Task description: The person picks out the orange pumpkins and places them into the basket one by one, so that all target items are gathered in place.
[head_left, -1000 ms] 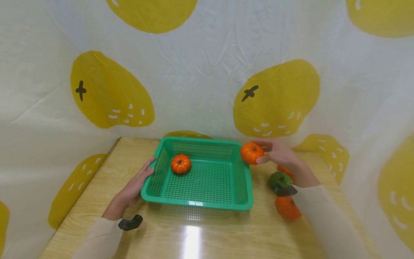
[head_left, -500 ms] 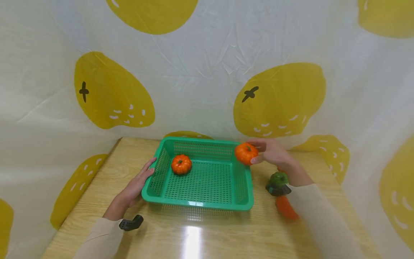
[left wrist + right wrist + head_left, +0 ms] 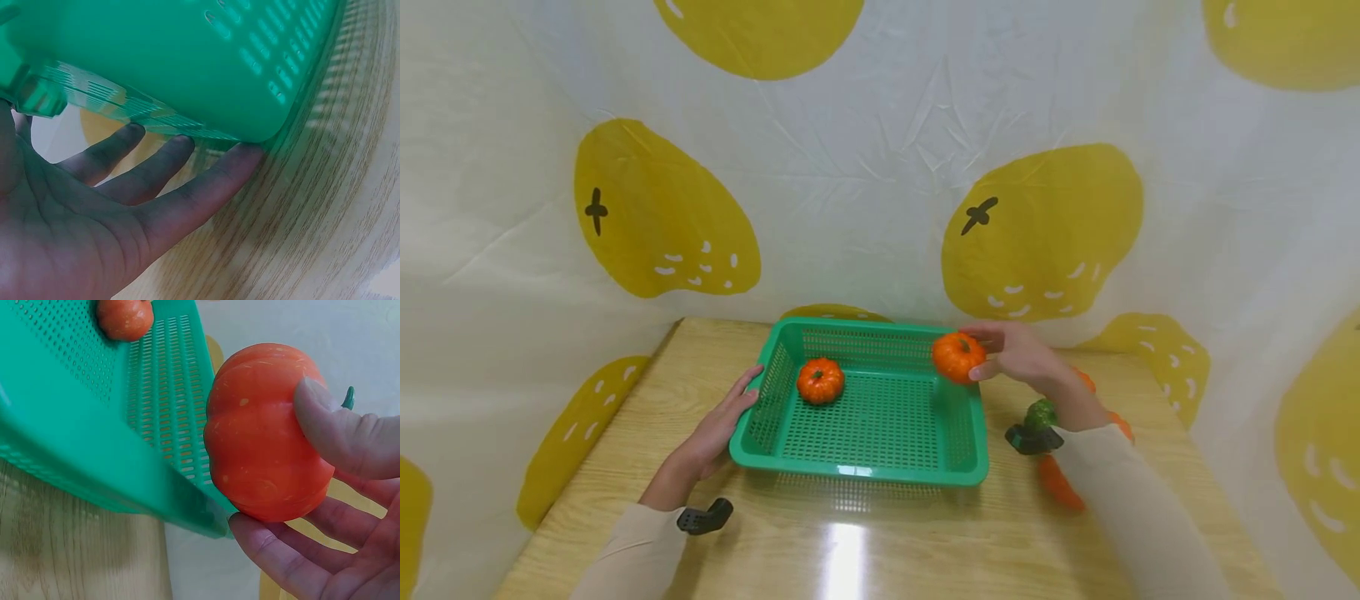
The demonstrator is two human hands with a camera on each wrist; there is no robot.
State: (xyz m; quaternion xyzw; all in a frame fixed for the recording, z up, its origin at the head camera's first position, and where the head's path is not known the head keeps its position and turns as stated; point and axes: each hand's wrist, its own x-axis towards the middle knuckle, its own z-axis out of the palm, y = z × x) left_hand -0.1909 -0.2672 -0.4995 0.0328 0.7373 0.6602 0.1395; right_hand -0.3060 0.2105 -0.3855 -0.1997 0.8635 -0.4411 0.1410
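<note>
The right hand (image 3: 1018,354) holds a small ribbed orange pumpkin (image 3: 958,358) above the right end of the green plastic basket (image 3: 910,477), near the back corner; whether it touches the rim cannot be told. In the right wrist view the thumb presses on the pumpkin's side close to its green stem (image 3: 349,398), while the fingers curve beneath and behind it, parted just as wide as its body. The skin looks glossy and hard, so it is probably a light, stiff imitation that will not give under pressure; it seems more likely to slip or roll than to bruise. The grooves between its ribs should offer the thumb and fingertips a seat, and a grip across the widest part looks surer than one on the thin stem, which could snap or twist loose. The left hand (image 3: 718,429) steadies the basket's left side, its fingers nearly straight and spread with the tips against the outer wall, not wrapped round anything. The latticed basket looks light and a little flexible, best held at its thicker rim. A second orange pumpkin (image 3: 821,382) sits inside, toward the left end, and a green gourd (image 3: 1041,414) is on the wooden table (image 3: 760,550) beside the right wrist.
</note>
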